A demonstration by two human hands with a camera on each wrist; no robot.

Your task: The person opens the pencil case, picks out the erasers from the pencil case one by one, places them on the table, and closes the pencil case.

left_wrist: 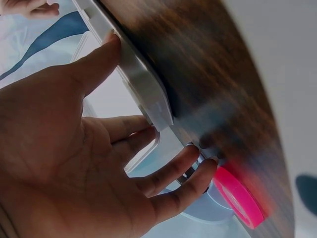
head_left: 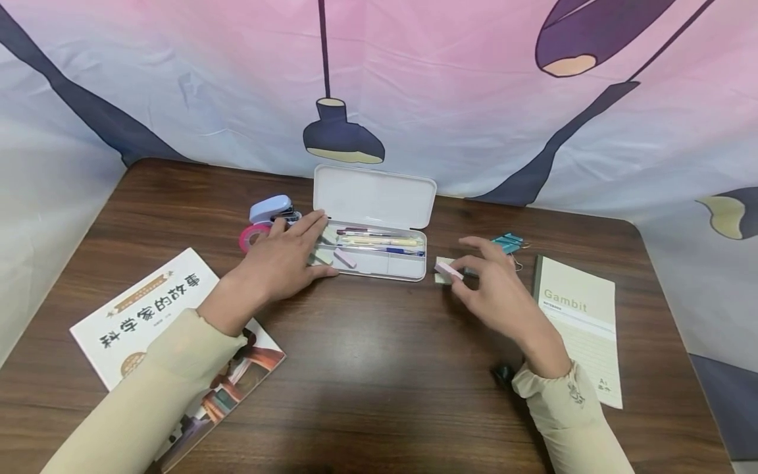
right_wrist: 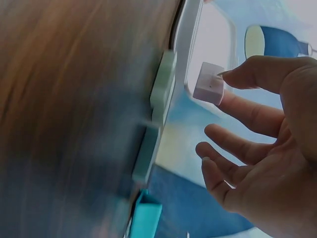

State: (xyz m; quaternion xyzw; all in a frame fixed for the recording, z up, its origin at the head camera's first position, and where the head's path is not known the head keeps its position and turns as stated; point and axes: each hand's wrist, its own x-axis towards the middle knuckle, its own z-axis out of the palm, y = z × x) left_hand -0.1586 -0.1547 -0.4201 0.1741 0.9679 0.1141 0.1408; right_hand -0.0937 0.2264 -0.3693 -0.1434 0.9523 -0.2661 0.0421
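A white pencil case (head_left: 408, 268) lies with its lid raised; inside are several pens (head_left: 379, 241), a lilac eraser-like block (head_left: 345, 257) and pale green blocks (head_left: 322, 257). My left hand (head_left: 275, 263) holds the case's left end, thumb on the front rim (left_wrist: 126, 64) and fingertips at the far side. To the right of the case, my right hand (head_left: 494, 289) pinches another lilac block (right_wrist: 210, 83) between thumb and index finger, its other fingers loosely bent. Below that block, pale green blocks (right_wrist: 163, 82) and a darker green one (right_wrist: 146, 153) sit on the table.
Beyond my left hand are a blue stapler (head_left: 270, 208) and a pink tape roll (head_left: 247, 237). A white book (head_left: 177, 289) lies under my left forearm. Teal binder clips (head_left: 508, 242) and a Gambit notebook (head_left: 580, 316) lie at the right. A fabric backdrop (head_left: 237, 99) hangs behind the table.
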